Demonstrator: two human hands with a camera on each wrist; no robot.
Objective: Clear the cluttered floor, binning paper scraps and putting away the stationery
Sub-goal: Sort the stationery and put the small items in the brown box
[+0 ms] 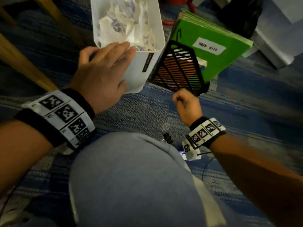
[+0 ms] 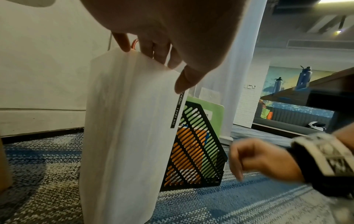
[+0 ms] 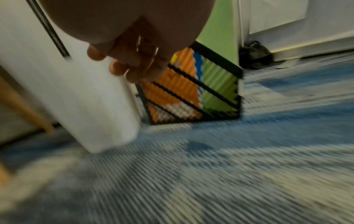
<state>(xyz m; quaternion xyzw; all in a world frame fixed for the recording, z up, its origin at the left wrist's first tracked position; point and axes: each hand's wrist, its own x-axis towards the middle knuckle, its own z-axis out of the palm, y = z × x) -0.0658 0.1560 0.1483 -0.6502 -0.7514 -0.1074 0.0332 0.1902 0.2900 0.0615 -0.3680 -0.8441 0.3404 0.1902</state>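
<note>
A white bin (image 1: 147,63) stands on the blue carpet with crumpled paper scraps (image 1: 124,22) inside. My left hand (image 1: 101,71) holds its near rim; in the left wrist view the fingers (image 2: 153,51) hook over the rim of the bin (image 2: 124,121) and the thumb presses its outer face. Right beside it stands a black mesh file holder (image 1: 178,69) with orange and green folders in it. My right hand (image 1: 186,105) hovers just in front of the holder's near corner, fingers curled, with nothing visible in them. The right wrist view is blurred, showing the bin (image 3: 76,98) and the holder (image 3: 191,91).
A small black binder clip (image 1: 168,138) lies on the carpet by my knee (image 1: 131,177). Green folders (image 1: 213,46) with a white label lean behind the holder. Wooden furniture legs (image 1: 24,66) stand at the left, grey boxes (image 1: 275,38) at the far right.
</note>
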